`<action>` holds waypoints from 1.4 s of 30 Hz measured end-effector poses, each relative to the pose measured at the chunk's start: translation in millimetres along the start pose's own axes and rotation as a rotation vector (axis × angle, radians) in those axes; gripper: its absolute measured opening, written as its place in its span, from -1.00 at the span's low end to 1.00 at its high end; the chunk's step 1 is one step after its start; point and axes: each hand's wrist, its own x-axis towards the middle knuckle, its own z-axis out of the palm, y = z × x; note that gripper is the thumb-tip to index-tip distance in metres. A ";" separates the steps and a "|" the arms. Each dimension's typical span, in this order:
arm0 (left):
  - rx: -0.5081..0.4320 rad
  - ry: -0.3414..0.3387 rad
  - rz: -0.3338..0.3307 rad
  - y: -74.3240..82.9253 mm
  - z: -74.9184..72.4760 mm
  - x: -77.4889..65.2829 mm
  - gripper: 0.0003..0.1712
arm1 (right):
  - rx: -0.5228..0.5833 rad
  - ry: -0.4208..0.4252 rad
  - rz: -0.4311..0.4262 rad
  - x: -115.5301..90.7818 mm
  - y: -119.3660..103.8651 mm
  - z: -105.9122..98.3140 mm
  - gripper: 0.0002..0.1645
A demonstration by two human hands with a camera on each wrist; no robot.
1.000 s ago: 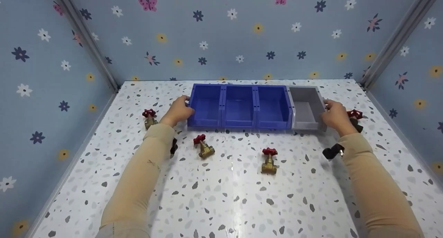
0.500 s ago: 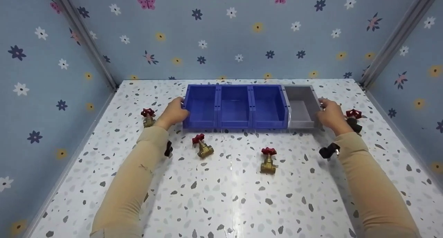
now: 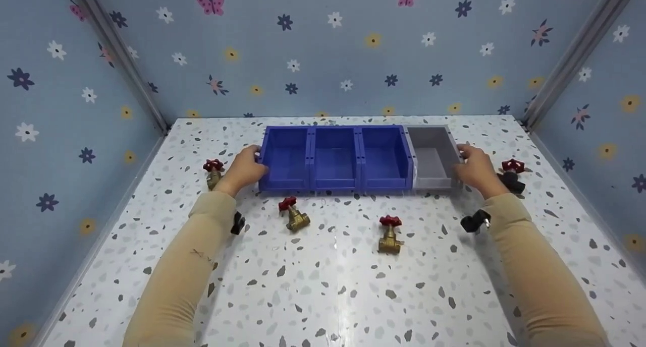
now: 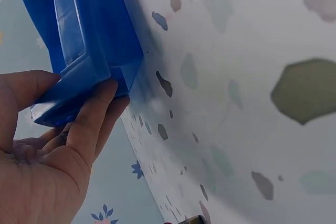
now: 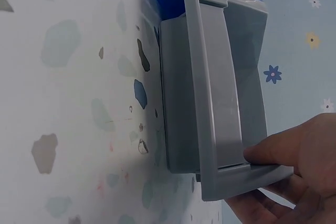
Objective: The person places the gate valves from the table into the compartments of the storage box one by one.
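Note:
A row of joined storage bins spans the back of the table: several blue bins (image 3: 286, 183) and one grey bin (image 3: 435, 182) at the right end. My left hand (image 3: 244, 169) grips the outer side wall of the leftmost blue bin; in the left wrist view the thumb lies over the rim and the fingers sit beneath it. My right hand (image 3: 476, 168) pinches the outer side wall of the grey bin (image 5: 215, 87), thumb inside and fingers outside. No contents show in any bin.
In front of the bins lie two brass valves with red handwheels, a left one (image 3: 297, 218) and a right one (image 3: 389, 238). Another valve (image 3: 213, 170) lies by my left wrist, one (image 3: 513, 168) at far right. Patterned walls (image 3: 323, 49) enclose the table.
The row of bins has slid a little to the left, with both hands still holding its ends. The valves stay where they lie.

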 end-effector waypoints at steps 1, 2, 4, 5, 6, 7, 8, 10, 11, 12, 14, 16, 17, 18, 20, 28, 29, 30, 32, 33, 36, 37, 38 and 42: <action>-0.008 -0.001 0.001 -0.7 -0.7 -1.3 -0.22 | -0.002 -0.002 -0.003 -0.3 -0.7 0.4 -0.17; -0.013 -0.002 0.004 -1.5 -1.3 -2.5 -0.19 | -0.001 -0.004 -0.003 -0.6 -1.5 0.9 -0.17; -0.018 0.003 0.010 -3.3 -2.0 -3.7 -0.15 | -0.002 -0.010 -0.007 -1.0 -2.3 2.1 -0.17; -0.021 0.005 0.013 -4.1 -2.4 -4.3 -0.13 | 0.000 -0.012 -0.009 -1.2 -2.6 2.7 -0.17; -0.022 0.008 0.014 -4.9 -2.7 -4.8 -0.12 | 0.001 -0.013 -0.010 -1.4 -2.8 3.2 -0.17; -0.025 0.011 0.016 -5.7 -2.9 -5.1 -0.11 | 0.002 -0.012 -0.011 -1.7 -3.0 3.5 -0.17; -0.025 0.014 0.016 -6.8 -3.1 -5.4 -0.10 | 0.004 -0.011 -0.014 -2.0 -2.9 3.8 -0.17; -0.028 0.020 0.017 -8.9 -3.2 -5.9 -0.10 | 0.004 -0.007 -0.021 -2.5 -2.8 4.4 -0.17; -0.030 0.021 0.019 -10.0 -3.2 -6.0 -0.11 | 0.004 -0.005 -0.025 -2.9 -3.0 4.7 -0.17; -0.033 0.024 0.020 -10.9 -3.3 -6.3 -0.11 | 0.003 -0.003 -0.028 -3.2 -3.1 5.0 -0.18; -0.042 0.022 0.022 -12.2 -3.0 -6.6 -0.10 | 0.002 -0.001 -0.031 -3.3 -3.2 5.9 -0.18; -0.044 0.022 0.018 -12.9 -2.8 -6.7 -0.10 | 0.003 -0.003 -0.026 -3.3 -3.4 6.6 -0.17; -0.044 0.020 0.016 -13.0 -2.8 -6.8 -0.09 | 0.001 -0.003 -0.021 -3.3 -3.6 6.8 -0.17; -0.045 0.019 0.011 -13.1 -2.5 -6.8 -0.09 | 0.000 -0.005 -0.016 -3.1 -3.8 6.9 -0.16; -0.041 0.015 0.002 -13.2 -2.4 -6.7 -0.09 | 0.001 -0.011 0.000 -2.8 -4.4 6.8 -0.15; -0.047 0.020 -0.024 -12.7 -1.5 -7.2 -0.12 | 0.026 -0.033 0.033 -1.6 -4.9 3.3 -0.14; -0.050 0.021 -0.025 -12.5 -1.4 -7.5 -0.12 | 0.029 -0.034 0.031 -1.8 -4.9 3.0 -0.14; -0.054 0.023 -0.024 -12.6 -1.3 -7.4 -0.12 | 0.031 -0.034 0.027 -2.1 -5.0 2.9 -0.14; -0.059 0.027 -0.022 -13.0 -0.8 -7.2 -0.12 | 0.029 -0.032 0.015 -2.3 -4.2 2.8 -0.15; -0.060 0.029 -0.021 -13.4 -0.4 -7.0 -0.12 | 0.028 -0.031 0.010 -2.7 -3.9 2.5 -0.16; -0.070 0.035 -0.017 -14.6 0.4 -6.7 -0.12 | 0.020 -0.026 -0.008 -4.1 -3.2 1.1 -0.17; -0.072 0.036 -0.017 -14.8 0.7 -6.9 -0.12 | 0.021 -0.025 -0.010 -5.1 -3.2 -0.1 -0.15; -0.072 0.038 -0.017 -15.1 0.7 -7.0 -0.12 | 0.027 -0.024 -0.010 -6.5 -3.7 -1.5 -0.13; -0.087 0.040 -0.016 -16.1 0.4 -6.6 -0.12 | 0.047 -0.013 -0.021 -9.1 -3.3 -8.5 -0.03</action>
